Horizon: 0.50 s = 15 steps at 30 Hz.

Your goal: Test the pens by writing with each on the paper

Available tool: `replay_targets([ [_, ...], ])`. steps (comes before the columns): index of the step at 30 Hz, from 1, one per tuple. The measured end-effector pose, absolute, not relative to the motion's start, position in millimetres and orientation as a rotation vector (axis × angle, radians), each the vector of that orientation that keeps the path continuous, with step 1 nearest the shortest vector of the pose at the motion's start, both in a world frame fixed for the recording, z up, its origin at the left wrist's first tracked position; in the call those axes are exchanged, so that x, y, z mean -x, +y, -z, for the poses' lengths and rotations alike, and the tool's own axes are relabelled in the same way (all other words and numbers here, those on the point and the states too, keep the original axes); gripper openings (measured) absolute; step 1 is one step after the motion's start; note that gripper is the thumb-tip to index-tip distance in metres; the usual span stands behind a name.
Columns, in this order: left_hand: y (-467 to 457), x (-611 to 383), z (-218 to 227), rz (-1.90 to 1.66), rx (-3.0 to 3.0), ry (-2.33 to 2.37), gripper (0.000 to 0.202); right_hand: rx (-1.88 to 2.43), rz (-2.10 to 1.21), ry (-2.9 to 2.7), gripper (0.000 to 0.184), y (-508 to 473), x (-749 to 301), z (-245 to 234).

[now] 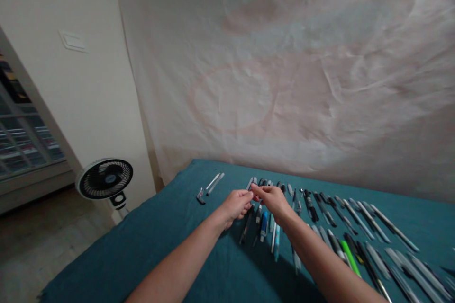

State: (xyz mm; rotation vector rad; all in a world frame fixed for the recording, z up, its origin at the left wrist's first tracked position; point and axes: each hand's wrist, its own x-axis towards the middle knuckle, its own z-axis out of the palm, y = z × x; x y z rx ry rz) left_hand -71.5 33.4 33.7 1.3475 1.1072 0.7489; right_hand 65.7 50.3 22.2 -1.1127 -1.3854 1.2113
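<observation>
My left hand [236,206] and my right hand [273,200] meet above a teal-covered table [159,236], fingertips pinched together on a small pen-like thing [252,191] that I cannot make out well. Both hands are closed around it. Just beneath and beyond them lie several pens [265,227] in a row, among them a blue one and a light turquoise one. A separate pen part and a clip piece [209,187] lie apart to the left of my hands.
Rows of several more pens [355,227], including a bright green one [350,256], stretch to the right across the table. A crumpled pale sheet [284,66] hangs behind. A black and white floor fan [105,181] stands at the left.
</observation>
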Motion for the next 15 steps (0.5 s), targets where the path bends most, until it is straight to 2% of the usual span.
replay_targets([
  [15,26.3,71.4,-38.1,-0.718,-1.409,1.207,0.051,1.095,-1.285,-1.236,0.044,54.6,-66.1,-17.3],
])
